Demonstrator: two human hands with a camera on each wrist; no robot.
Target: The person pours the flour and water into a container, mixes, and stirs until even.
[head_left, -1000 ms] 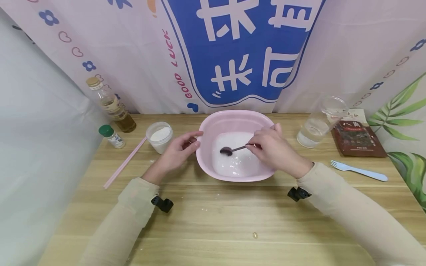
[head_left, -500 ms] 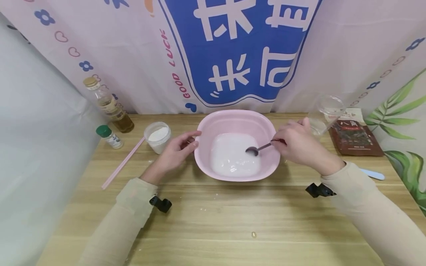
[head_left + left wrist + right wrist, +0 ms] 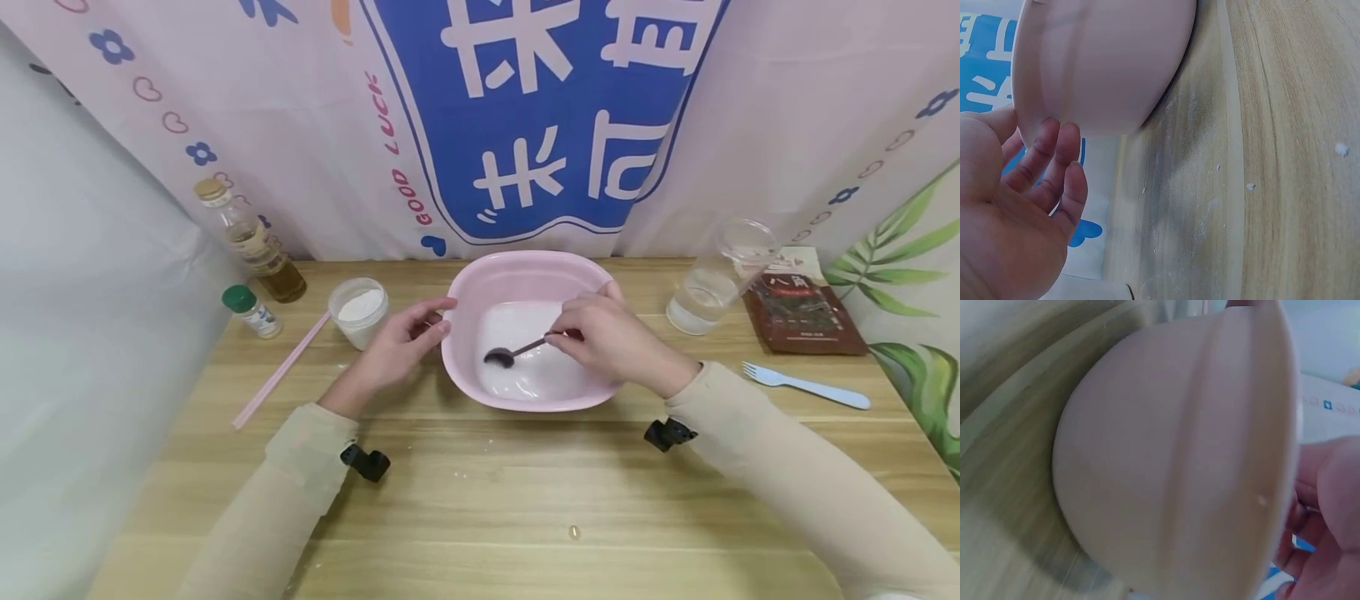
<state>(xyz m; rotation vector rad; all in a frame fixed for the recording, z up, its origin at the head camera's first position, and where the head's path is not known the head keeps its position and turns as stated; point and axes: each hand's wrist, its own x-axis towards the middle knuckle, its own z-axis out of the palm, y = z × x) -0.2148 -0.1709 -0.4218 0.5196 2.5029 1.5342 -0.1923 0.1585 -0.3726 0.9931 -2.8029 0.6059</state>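
A pink plastic basin (image 3: 528, 406) with milky white liquid (image 3: 551, 367) in it stands at the table's far side. My left hand (image 3: 397, 346) holds its left rim; in the left wrist view the thumb is at the rim and the bent fingers (image 3: 1069, 140) lie against the outer wall. My right hand (image 3: 615, 337) reaches over the right rim and pinches the handle of a small dark spoon (image 3: 501, 357). The spoon's bowl is at the liquid, left of the middle. In the right wrist view the basin wall (image 3: 1166, 444) hides the spoon.
To the left stand a jar of white powder (image 3: 360, 312), pink chopsticks (image 3: 281, 371), a green-capped shaker (image 3: 251, 311) and an oil bottle (image 3: 258, 246). To the right are a clear cup of water (image 3: 705, 292), a brown packet (image 3: 802, 312) and a blue fork (image 3: 806, 385).
With the spoon, my right hand swung right toward the basin's right side, then back left; the spoon's bowl is now slightly lower and further left than at first. My left hand stays at the rim.
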